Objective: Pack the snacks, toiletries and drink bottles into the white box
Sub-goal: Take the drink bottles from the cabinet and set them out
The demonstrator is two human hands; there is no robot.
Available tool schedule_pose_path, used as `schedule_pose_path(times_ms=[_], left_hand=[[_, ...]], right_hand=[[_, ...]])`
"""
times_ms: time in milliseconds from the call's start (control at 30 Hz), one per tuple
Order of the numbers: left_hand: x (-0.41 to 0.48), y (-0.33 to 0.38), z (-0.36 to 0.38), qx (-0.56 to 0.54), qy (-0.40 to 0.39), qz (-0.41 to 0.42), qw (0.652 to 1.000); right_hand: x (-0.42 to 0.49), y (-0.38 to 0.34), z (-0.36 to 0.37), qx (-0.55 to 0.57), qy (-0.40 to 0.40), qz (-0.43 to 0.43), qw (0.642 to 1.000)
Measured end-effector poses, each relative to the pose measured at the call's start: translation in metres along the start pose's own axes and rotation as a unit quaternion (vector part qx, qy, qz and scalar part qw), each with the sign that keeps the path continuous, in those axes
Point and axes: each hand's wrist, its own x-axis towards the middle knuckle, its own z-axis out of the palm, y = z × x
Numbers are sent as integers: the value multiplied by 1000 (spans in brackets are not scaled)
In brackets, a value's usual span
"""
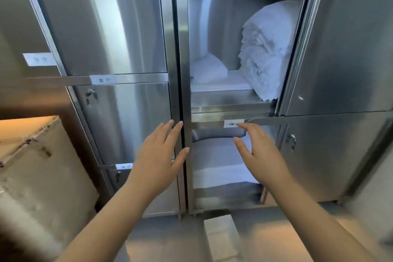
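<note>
- Stainless steel cabinet [127,27] w/ several compartments fills the view; the left doors are closed and have key locks [91,93].
- Left hand [158,155] is raised in front of the cabinet's centre post [180,70], fingers spread & extended, palm toward the metal. It grips nothing; can't tell if the fingertips touch.
- Right hand [260,151] is just right of it, at the mouth of the open lower compartment [221,155]. Fingers are loosely open, thumb apart from the rest, nothing held. Index tip is at or just beside a small white label [233,123] on the shelf rail.
- Upper right compartment is open: tall stack of folded white towels [270,49] on the right side, a smaller folded white bundle [209,69] to its left, both on the shelf.
- The lower compartment shows pale folded linen, blurred.
- Open doors [344,38] hang at the right.
- White box [222,238] sits on the floor, near, below and between the forearms, well apart from both hands. Contents can't be made out.
- Scuffed pale bin-like container [38,176] at the left, near side.
- More paper labels [103,80] on the left rails; text is unreadable.
</note>
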Motion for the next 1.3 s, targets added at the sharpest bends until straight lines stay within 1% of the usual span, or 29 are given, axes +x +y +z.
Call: schedule_pose_path(times_ms=[233, 333, 467, 667, 800, 933, 1000, 1133, 1167, 1300], left_hand=[[178, 12, 60, -9, 23, 44, 999], [249, 21, 85, -6, 42, 46, 998], [335, 30, 118, 20, 66, 34, 997], [454, 28, 167, 53, 80, -49, 994], [520, 8, 198, 70, 82, -97, 989], [586, -30, 227, 32, 115, -131, 984], [615, -46, 251, -12, 124, -168, 978], [661, -75, 309, -84, 103, -238, 962], [671, -85, 319, -88, 109, -240, 961], [702, -128, 350, -28, 114, -240, 964]], right_hand=[[126, 85, -11, -28, 27, -7, 999], [188, 126, -17, -38, 32, -34, 998], [274, 179, -15, -15, 17, -62, 998], [396, 230, 7, -5, -22, -122, 992], [466, 240, 39, 17, -14, -157, 987], [532, 238, 78, 18, 7, -177, 984], [563, 238, 98, 24, 14, -172, 985], [616, 246, 142, 35, 11, -143, 989], [627, 249, 152, 35, 10, -133, 990], [670, 260, 188, 40, -9, -102, 994]])
